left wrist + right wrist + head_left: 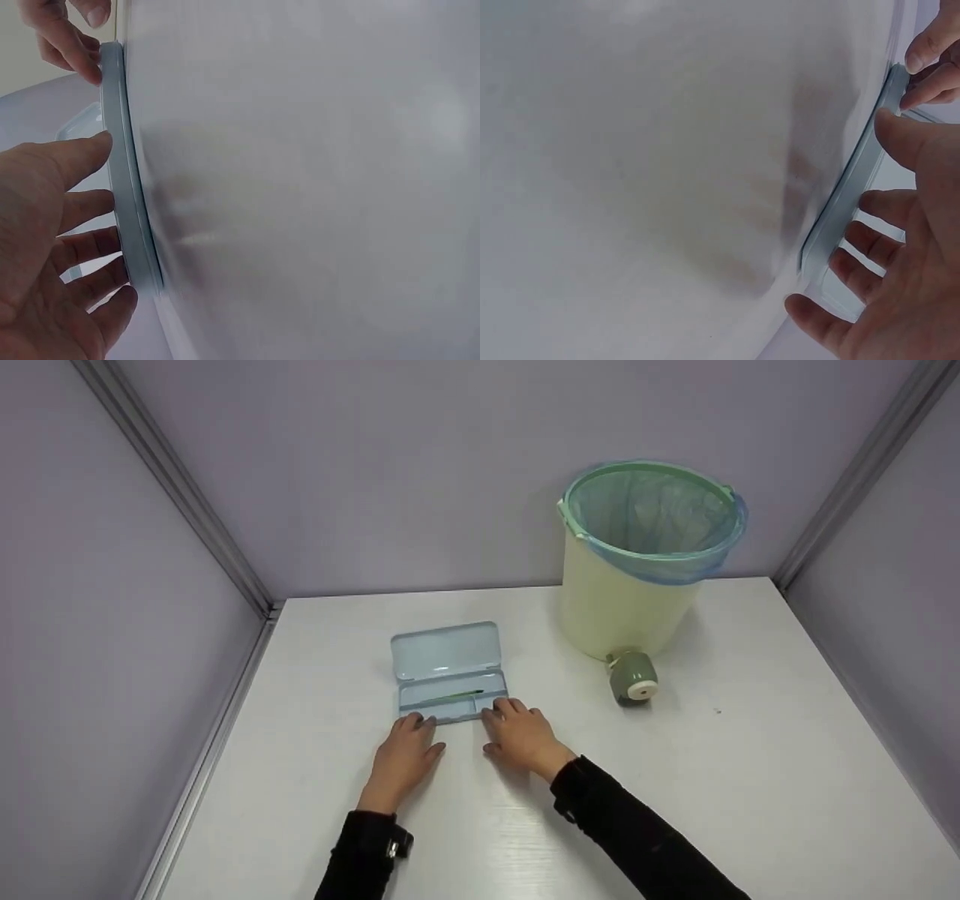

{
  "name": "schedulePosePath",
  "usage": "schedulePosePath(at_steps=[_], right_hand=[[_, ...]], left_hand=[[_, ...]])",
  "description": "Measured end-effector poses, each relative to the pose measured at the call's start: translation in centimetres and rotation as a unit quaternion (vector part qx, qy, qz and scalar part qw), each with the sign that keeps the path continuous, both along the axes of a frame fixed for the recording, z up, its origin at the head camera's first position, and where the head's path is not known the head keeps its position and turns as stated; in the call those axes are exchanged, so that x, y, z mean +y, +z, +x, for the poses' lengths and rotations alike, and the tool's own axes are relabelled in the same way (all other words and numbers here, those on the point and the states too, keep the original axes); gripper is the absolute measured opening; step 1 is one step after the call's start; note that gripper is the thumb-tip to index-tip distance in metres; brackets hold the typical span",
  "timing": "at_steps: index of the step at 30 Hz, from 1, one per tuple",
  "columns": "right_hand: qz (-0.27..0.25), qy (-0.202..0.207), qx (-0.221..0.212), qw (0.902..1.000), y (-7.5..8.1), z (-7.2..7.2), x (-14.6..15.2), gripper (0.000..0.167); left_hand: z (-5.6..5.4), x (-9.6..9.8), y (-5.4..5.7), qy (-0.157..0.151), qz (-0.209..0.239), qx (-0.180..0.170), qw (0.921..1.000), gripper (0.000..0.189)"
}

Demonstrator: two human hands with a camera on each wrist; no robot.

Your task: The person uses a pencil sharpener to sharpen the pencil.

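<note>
The pale blue, flat rectangular case point(448, 711) with rounded corners lay open on the white table point(300, 780), straight ahead of the 2 hands and on their far side. Its long axis ran left to right, slightly aslant, across the fingers' reach; its pale blue lid point(446, 651) was folded back on the far side. Inside the near half rested 1 thin, green, stick-like tool point(451, 697), roughly along that same axis.

The left hand point(405, 757) was at the near left corner, the right hand point(521, 733) at the near right, so neither was clearly nearer. From where I stood, the fingers of both were spread and loosely bent, some tips touching the near edge; neither hand gripped anything as far as I could see. The right little finger sat just past the case's right end.

Farther right stood the tall, cream, round bin point(622, 619) with its green rim and translucent blue liner, and a dark green, barrel-shaped object point(628, 673) with a white end lay just by its near foot.
</note>
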State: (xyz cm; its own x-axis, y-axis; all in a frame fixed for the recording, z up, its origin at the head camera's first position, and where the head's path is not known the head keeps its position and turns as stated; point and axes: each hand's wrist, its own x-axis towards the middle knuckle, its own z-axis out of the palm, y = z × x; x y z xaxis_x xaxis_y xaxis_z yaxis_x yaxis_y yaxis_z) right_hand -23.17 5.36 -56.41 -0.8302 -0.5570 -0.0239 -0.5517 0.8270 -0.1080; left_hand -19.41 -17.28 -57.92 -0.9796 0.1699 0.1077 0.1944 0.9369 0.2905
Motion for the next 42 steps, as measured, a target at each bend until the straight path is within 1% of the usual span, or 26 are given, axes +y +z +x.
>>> schedulePosePath(at_steps=[6,12,17,21,24,27,29,32,35,39,42], right_hand=[[0.015,0.006,0.001,0.9999,0.4,1.6,-0.1,0.063],[0.033,0.013,0.001,0.9994,0.8,2.7,-0.3,0.066],[0.039,0.018,0.004,0.9991,0.6,3.1,-0.5,0.068],[0.045,0.024,0.017,0.9986,0.5,3.3,-0.3,0.069],[0.038,0.030,0.026,0.9985,0.4,3.4,0.0,0.070],[0.021,0.037,0.025,0.9988,0.4,3.4,0.3,0.068],[0.010,0.044,0.016,0.9989,0.4,3.4,0.5,0.066],[-0.007,0.059,0.004,0.9982,0.5,3.2,1.1,0.062],[-0.031,0.073,-0.014,0.9968,0.6,3.0,1.9,0.060],[-0.072,0.075,-0.027,0.9942,1.1,2.4,3.4,0.061],[-0.097,0.061,-0.023,0.9932,2.0,1.7,4.6,0.063]], left_hand=[[0.9,-0.2,0.1,-0.007,-0.001,0.009,0.9999,0.039],[1.4,-0.2,0.7,-0.012,-0.008,-0.001,0.9999,0.036],[1.5,-0.2,1.0,-0.008,-0.005,-0.007,0.9999,0.034],[1.4,-0.1,0.9,-0.005,0.001,-0.013,0.9999,0.034],[1.3,0.0,0.9,-0.004,0.002,-0.012,0.9999,0.034],[1.0,0.1,0.9,-0.003,-0.002,-0.001,1.0000,0.030],[0.8,0.2,1.1,-0.002,-0.005,0.009,0.9999,0.026],[0.3,0.5,1.3,-0.003,-0.014,0.029,0.9995,0.022],[-0.4,0.8,1.5,-0.005,-0.024,0.040,0.9989,0.023],[-1.6,1.1,1.7,-0.010,-0.033,0.039,0.9987,0.027],[-2.5,1.3,1.9,-0.012,-0.037,0.033,0.9987,0.031]])
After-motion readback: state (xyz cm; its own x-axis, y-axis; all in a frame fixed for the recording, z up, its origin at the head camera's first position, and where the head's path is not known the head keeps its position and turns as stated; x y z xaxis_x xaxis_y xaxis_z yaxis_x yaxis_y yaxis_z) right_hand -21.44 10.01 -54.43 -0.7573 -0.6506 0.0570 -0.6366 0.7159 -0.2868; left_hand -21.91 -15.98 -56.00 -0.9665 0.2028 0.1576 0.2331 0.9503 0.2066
